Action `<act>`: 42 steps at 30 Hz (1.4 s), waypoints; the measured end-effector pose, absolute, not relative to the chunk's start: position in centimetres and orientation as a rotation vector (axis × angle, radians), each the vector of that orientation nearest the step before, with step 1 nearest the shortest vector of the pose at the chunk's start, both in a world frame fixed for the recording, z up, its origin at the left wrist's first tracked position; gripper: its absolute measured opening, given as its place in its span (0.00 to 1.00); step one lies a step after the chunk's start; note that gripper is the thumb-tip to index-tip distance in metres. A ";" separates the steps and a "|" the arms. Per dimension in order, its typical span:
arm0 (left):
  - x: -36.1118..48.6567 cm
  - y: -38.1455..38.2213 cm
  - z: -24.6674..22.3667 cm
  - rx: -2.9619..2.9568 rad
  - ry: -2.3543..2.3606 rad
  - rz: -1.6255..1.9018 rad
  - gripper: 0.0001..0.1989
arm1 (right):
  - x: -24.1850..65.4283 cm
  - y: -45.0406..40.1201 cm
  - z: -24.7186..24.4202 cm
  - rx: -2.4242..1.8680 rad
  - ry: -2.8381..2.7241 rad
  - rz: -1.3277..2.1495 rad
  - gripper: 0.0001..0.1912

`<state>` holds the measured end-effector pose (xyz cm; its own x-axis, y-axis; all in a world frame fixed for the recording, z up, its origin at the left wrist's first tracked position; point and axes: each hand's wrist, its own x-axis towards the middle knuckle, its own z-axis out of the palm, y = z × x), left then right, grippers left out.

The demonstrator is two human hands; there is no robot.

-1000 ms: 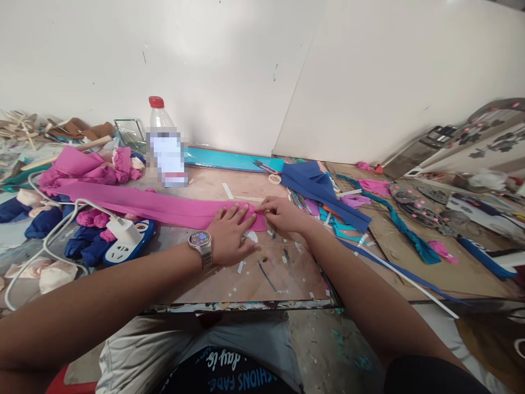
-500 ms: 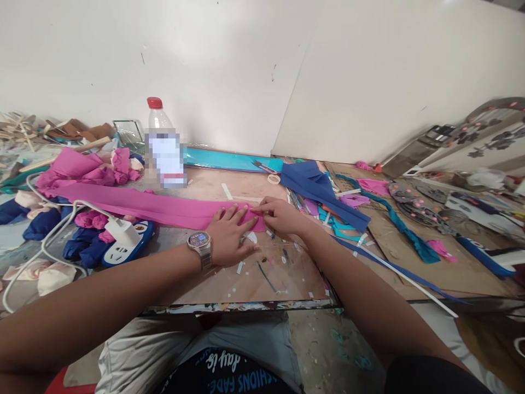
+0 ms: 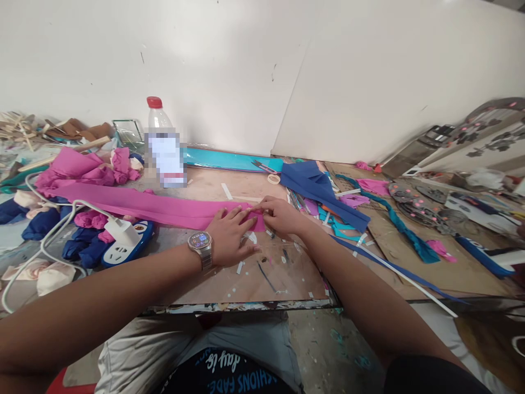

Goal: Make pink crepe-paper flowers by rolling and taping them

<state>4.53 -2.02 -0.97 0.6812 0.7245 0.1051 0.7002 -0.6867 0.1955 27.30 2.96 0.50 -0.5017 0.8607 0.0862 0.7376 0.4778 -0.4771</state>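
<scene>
A long pink fabric strip [image 3: 172, 210] runs across the table from the pink heap at the left to both hands. My left hand [image 3: 232, 235], with a watch [image 3: 200, 239] on the wrist, lies on the strip near its right end, fingers spread. My right hand [image 3: 281, 216] is at that right end, its fingers drawn together on the pink cloth, touching or nearly touching the left fingertips. Its fingertips pinch the cloth's edge.
Behind stand a red-capped bottle [image 3: 155, 112] and a turquoise strip [image 3: 229, 160] with scissors [image 3: 266, 168]. Blue fabric [image 3: 315, 189] lies right of the hands. A power strip [image 3: 123, 246] with a white cable sits at the left. A white rod [image 3: 410, 282] crosses the right side.
</scene>
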 end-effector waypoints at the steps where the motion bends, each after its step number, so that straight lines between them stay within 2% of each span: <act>1: 4.5 -2.0 -1.0 2.754 1.172 0.264 0.40 | 27.3 2.9 0.5 -1.357 -2.412 0.546 0.27; 28: 4.6 -1.9 -1.2 2.753 1.165 0.284 0.41 | 26.8 3.5 -0.7 -1.428 -2.483 0.355 0.27; 34: 4.6 -1.9 -1.2 2.747 1.166 0.277 0.42 | 26.8 3.6 -0.8 -1.417 -2.406 0.369 0.23; 42: 4.6 -1.9 -1.4 2.752 1.168 0.284 0.42 | 26.6 3.5 -0.8 -1.436 -2.472 0.399 0.26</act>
<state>4.59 -1.92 -1.37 0.6812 0.7224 0.1191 0.6962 -0.6895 0.1999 26.62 3.48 -0.76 -0.4810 0.8730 0.0808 0.8033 0.4758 -0.3583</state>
